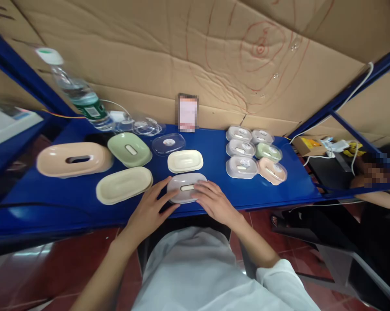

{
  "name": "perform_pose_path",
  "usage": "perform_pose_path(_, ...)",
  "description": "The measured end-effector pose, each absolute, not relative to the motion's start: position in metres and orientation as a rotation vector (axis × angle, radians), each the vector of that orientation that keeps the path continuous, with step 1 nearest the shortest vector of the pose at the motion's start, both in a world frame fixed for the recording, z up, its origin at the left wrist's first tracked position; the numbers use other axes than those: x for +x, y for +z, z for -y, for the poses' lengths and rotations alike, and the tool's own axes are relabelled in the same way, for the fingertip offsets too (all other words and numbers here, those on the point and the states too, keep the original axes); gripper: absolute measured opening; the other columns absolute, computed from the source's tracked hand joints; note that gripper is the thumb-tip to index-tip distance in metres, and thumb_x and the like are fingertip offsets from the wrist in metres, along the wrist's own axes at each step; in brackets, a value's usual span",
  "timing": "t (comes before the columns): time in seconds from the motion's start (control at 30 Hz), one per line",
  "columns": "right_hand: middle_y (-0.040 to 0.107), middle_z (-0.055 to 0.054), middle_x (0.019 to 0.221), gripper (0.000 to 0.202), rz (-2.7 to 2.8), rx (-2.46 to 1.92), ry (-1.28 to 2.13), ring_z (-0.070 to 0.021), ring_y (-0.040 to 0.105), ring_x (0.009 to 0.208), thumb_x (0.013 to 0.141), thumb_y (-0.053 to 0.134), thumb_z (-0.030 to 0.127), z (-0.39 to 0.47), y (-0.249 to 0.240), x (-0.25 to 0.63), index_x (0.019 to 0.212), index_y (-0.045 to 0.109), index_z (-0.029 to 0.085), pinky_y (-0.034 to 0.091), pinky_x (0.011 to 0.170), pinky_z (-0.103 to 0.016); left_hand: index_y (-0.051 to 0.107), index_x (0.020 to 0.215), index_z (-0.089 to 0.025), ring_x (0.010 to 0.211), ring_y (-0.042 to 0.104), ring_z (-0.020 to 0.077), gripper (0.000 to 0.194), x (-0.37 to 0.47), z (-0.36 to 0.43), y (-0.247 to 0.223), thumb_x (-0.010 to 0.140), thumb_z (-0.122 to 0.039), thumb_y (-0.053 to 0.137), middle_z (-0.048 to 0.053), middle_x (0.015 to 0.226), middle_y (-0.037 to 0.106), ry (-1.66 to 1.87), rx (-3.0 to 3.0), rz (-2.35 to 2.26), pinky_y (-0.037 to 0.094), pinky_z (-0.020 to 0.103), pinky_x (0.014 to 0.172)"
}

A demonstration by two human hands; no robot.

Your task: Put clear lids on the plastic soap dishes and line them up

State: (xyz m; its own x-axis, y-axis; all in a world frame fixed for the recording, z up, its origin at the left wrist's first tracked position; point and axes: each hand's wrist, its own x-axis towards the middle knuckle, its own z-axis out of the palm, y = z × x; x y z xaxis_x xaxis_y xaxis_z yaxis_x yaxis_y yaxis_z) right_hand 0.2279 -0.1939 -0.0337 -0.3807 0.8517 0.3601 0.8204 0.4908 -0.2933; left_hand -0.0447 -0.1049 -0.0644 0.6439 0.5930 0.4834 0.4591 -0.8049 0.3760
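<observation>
A grey oval soap dish with a pale slot in its middle lies near the table's front edge. My left hand grips its left end, fingers curved over the rim. From the other side my right hand holds the right end, fingertips on top. Just behind the dish is a small cream oval tray. Cream oval trays, larger and stacked, lie to the left of my left hand. Further back sit a green slotted dish and a clear lid.
Several lidded dishes in grey, green and peach stand in rows at the right. A large peach slotted piece, a water bottle and clear lids are at the left. A phone leans on the cardboard. Another person sits at far right.
</observation>
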Motion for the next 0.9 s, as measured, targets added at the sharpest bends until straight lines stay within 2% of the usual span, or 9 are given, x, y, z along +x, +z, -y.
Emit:
perform_pose_path(0.1,0.061,-0.008,0.159,0.031,2.265,-1.369,0.074,-0.0249,0.049,0.155,0.113,0.053,0.031,0.188,-0.019,0.234,0.139,0.069,0.025,0.036,0.130,-0.051,0.065,0.139,-0.027,0.147,0.056,0.0342,0.038,-0.043,0.108,-0.060,0.103,-0.037,0.066,0.015,0.166,0.048,0.871,2.608,-0.884,0.053,0.053,0.119)
perform_pose_path(0.2,0.059,-0.010,0.161,0.039,2.277,-1.416,0.013,-0.0261,0.049,0.154,0.113,0.047,0.026,0.159,0.014,0.233,0.149,0.062,0.024,0.036,0.129,-0.052,0.069,0.134,-0.027,0.148,0.055,0.0355,0.034,-0.042,0.111,-0.055,0.102,-0.039,0.067,0.014,0.163,0.051,0.857,2.578,-0.907,0.050,0.057,0.121)
perform_pose_path(0.3,0.060,-0.011,0.159,0.042,2.378,-1.365,-0.018,-0.0271,0.052,0.150,0.114,0.044,0.024,0.101,0.046,0.220,0.153,0.059,0.022,0.037,0.126,-0.051,0.070,0.132,-0.028,0.150,0.052,0.0364,0.034,-0.043,0.113,-0.052,0.101,-0.042,0.068,0.012,0.161,0.053,0.842,2.541,-0.915,0.047,0.060,0.123)
perform_pose_path(0.37,0.061,-0.012,0.158,0.042,2.474,-1.301,0.025,-0.0264,0.052,0.149,0.112,0.047,0.023,0.050,0.056,0.208,0.153,0.058,0.021,0.039,0.124,-0.050,0.071,0.131,-0.027,0.149,0.053,0.0346,0.035,-0.043,0.114,-0.050,0.101,-0.044,0.069,0.012,0.161,0.054,0.841,2.507,-0.916,0.049,0.057,0.123)
perform_pose_path(0.47,0.051,-0.016,0.166,0.057,2.612,-1.394,0.125,-0.0340,0.046,0.154,0.100,0.068,0.017,-0.026,0.051,0.198,0.156,0.055,0.019,0.039,0.124,-0.057,0.070,0.131,-0.026,0.147,0.057,0.0313,0.035,-0.044,0.115,-0.047,0.101,-0.043,0.069,0.012,0.162,0.052,0.843,2.482,-0.906,0.052,0.050,0.121)
perform_pose_path(0.53,0.051,-0.017,0.165,0.066,2.684,-1.390,0.233,-0.0350,0.048,0.153,0.093,0.076,0.017,-0.066,0.039,0.201,0.156,0.055,0.018,0.039,0.123,-0.058,0.070,0.131,-0.026,0.146,0.057,0.0304,0.034,-0.044,0.116,-0.047,0.101,-0.042,0.068,0.011,0.163,0.052,0.846,2.484,-0.898,0.052,0.049,0.121)
perform_pose_path(0.63,0.058,-0.017,0.159,0.067,2.737,-1.285,0.403,-0.0346,0.055,0.147,0.092,0.081,0.031,-0.097,0.020,0.213,0.154,0.058,0.018,0.041,0.123,-0.055,0.070,0.132,-0.027,0.148,0.055,0.0317,0.033,-0.045,0.117,-0.049,0.102,-0.041,0.068,0.011,0.163,0.052,0.857,2.506,-0.901,0.049,0.052,0.123)
perform_pose_path(0.77,0.050,-0.022,0.165,0.089,2.694,-1.302,0.457,-0.0378,0.049,0.153,0.085,0.089,0.048,-0.103,0.000,0.223,0.158,0.053,0.014,0.039,0.125,-0.053,0.069,0.135,-0.028,0.149,0.052,0.0352,0.035,-0.045,0.116,-0.054,0.102,-0.040,0.068,0.011,0.165,0.050,0.842,2.520,-0.930,0.048,0.059,0.124)
perform_pose_path(0.9,0.061,-0.018,0.156,0.070,2.676,-1.156,0.376,-0.0332,0.058,0.145,0.095,0.078,0.049,-0.102,-0.009,0.223,0.154,0.058,0.016,0.044,0.122,-0.049,0.068,0.135,-0.028,0.149,0.052,0.0357,0.035,-0.044,0.116,-0.054,0.103,-0.041,0.067,0.010,0.166,0.048,0.846,2.507,-0.928,0.049,0.059,0.123)
